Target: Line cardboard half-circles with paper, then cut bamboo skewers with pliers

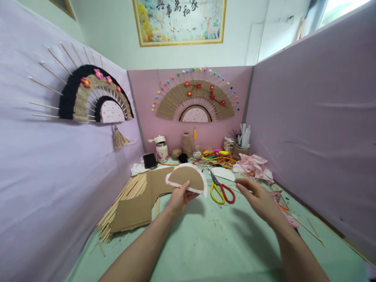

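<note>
My left hand (179, 199) pinches the lower edge of a half-round cardboard piece (188, 176), whose brown face has a white and pink rim folded around it. The thumb lies on top and the fingers are underneath. To the right, my right hand (252, 192) hovers over the green cloth, thumb and fingers close together; whether something thin is between them I cannot make out. Scissors (222, 192) with one yellow and one red handle lie between my hands. Behind them rests a white half-round piece (223, 174), just beyond my right fingertips.
Cut cardboard (132, 213) covers thin wooden sticks (107, 221) at the left. Coloured strands (219, 159), a bottle (161, 150) and crumpled pink paper (255, 166) stand or lie at the back. Decorated fans (202, 92) hang on the partitions.
</note>
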A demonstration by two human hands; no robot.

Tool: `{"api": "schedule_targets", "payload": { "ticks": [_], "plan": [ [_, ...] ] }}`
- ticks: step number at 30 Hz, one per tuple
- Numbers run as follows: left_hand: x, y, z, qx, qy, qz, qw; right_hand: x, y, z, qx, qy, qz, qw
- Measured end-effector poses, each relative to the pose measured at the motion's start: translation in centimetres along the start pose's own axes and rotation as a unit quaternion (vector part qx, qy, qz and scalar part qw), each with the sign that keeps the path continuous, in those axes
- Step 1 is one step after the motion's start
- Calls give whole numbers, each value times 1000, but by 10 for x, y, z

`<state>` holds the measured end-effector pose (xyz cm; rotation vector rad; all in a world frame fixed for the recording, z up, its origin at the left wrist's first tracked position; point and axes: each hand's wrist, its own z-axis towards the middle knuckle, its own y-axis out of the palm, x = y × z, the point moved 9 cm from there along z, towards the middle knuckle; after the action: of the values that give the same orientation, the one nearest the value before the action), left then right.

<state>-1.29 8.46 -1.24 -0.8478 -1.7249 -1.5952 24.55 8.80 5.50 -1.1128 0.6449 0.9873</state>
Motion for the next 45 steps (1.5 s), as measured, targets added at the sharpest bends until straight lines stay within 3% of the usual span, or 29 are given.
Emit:
{"api": "schedule_targets", "payload": {
  "ticks": [4, 7, 11, 16, 22, 25, 28, 32, 35, 39, 41, 45],
  "plan": [
    [-1, -3, -2, 22, 0, 26, 999, 50, -65, -16, 39, 68, -210, 974],
    [0, -5, -2, 33, 7, 38, 999, 76, -89, -23, 37, 90, -344, 934],
    [3, -9, -1, 53, 18, 49, 997, 101, -94, -27, 11, 124, -413, 902],
    [5, -11, 1, 52, 27, 54, 997, 122, -86, -29, -6, 150, -423, 894],
    [5, -12, 2, 53, 24, 60, 996, 125, -78, -30, 1, 182, -444, 877],
    [7, -11, 1, 54, 29, 61, 996, 115, -79, -29, 17, 187, -432, 882],
    [9, -11, 1, 57, 36, 58, 996, 97, -87, -27, 60, 160, -384, 907],
    [13, -9, -1, 63, 53, 46, 996, 70, -102, -32, 162, 131, -211, 955],
    [17, -6, -3, 65, 66, 41, 995, 49, -85, -36, 168, 101, -38, 980],
    [21, -2, -7, 69, 74, 42, 994, 21, -27, -46, 77, 86, 119, 986],
    [24, -2, -9, 74, 84, 37, 993, 10, 2, -53, 27, 76, 126, 989],
    [27, -1, -10, 68, 108, 33, 991, -4, 37, -64, -28, 39, 84, 995]
  ]
}}
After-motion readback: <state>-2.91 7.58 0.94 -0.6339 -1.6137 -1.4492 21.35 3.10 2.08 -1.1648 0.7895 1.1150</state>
